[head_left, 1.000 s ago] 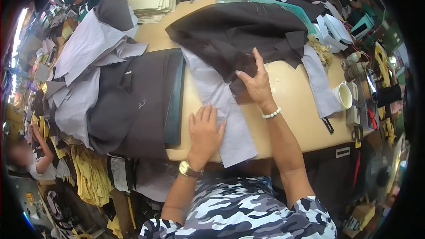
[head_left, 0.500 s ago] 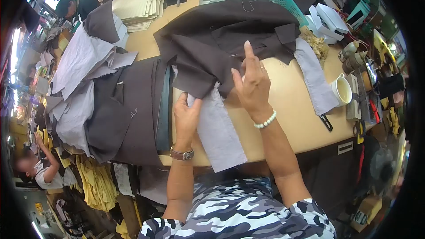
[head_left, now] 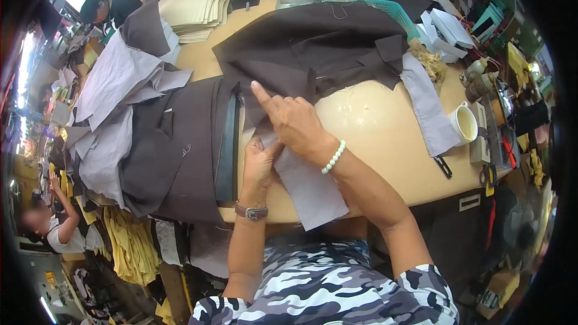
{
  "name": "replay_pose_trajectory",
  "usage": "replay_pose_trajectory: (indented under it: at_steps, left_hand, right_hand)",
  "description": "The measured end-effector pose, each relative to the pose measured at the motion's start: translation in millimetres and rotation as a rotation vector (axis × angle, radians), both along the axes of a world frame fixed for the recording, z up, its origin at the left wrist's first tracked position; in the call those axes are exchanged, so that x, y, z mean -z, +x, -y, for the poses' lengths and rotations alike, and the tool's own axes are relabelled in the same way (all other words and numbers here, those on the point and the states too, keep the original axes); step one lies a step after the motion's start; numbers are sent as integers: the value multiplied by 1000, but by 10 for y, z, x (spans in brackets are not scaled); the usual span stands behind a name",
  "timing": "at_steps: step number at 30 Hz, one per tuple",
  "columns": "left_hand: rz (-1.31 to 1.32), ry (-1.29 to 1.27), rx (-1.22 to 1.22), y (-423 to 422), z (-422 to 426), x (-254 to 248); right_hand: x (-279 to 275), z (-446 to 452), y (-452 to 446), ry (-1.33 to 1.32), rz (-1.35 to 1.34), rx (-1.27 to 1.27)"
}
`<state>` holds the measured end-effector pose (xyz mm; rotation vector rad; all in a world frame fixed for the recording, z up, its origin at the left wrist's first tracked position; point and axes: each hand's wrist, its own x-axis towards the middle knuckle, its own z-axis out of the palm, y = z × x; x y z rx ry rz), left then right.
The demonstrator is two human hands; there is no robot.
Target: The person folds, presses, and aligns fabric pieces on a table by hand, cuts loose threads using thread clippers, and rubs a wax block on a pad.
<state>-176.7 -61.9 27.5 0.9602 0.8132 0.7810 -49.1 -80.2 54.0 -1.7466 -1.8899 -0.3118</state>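
The right hand (head_left: pixel 294 121) (pale beaded bracelet (head_left: pixel 335 157) on its wrist) points across the dark brown fabric (head_left: pixel 337 33), beside the left hand (head_left: pixel 259 165).

From where I watched through the head camera, I could read no words, brands, numbers or signs anywhere, and the small dark marks on the cardboard box (head_left: pixel 497 294) at the lower right were too small and blurred for me to make out.

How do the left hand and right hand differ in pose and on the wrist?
The right hand stretches its index finger over dark cloth; the left hand shows no stretched finger. The left hand is nearer the table's front edge than the right. The left wrist wears a brown strap; the right, pale beads. Both are bare.
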Motion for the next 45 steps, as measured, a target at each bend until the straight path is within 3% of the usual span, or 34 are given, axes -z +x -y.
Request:
replay_pose_trajectory:
  at_steps: [2, 5, 7, 9, 11, 12, 16, 19, 25, 28, 31, 34, 37, 43, 45]
  left_hand:
    - [168, 50, 37, 13, 23, -17]
    - [-33, 279, -7, -50, -23, 132]
    - [-337, 499, -45, -69, 55, 63]
    - [-649, 894, -125, -24, 119, -78]
    - [-961, 1465, -275, 83, 129, -233]
    - [-901, 1575, -290, 142, 65, -273]
    - [-703, 1411, 45, 396, -79, -341]
    - [-1104, 1358, 340, 506, -86, -472]
    - [-1227, 1484, 354, 765, -329, -256]
    - [-1245, 1486, 360, 827, -497, -202]
    - [-1210, 1387, 420, 797, -585, -332]
    - [-1227, 1338, 467, 816, -617, -382]
    - [-1233, 1405, 457, 851, -572, -387]
    - [-1113, 1823, 154, 1187, -613, -231]
    - [-1115, 1668, 210, 1246, -715, -281]
  right_hand:
    - [103, -50, 132, 91, -212, -2]
    - [30, 54, 281, 280, -502, 113]
    - [50, 179, 409, 295, -660, 257]
    - [72, 300, 463, 102, -671, 405]
    - [153, 366, 491, 1, -663, 483]
    - [274, 352, 505, 0, -650, 488]
    - [402, 343, 505, -17, -595, 481]
    - [374, 359, 507, -60, -588, 488]
    - [456, 337, 563, 162, -418, 468]
    - [252, 401, 559, 216, -499, 466]
    - [-29, 592, 345, 5, -739, 420]
    - [181, 913, -19, -147, -604, 296]
    - [347, 1102, -294, -167, -619, 272]
    - [413, 1140, -609, -7, -899, 122]
    - [470, 1131, -600, 22, -939, 146]
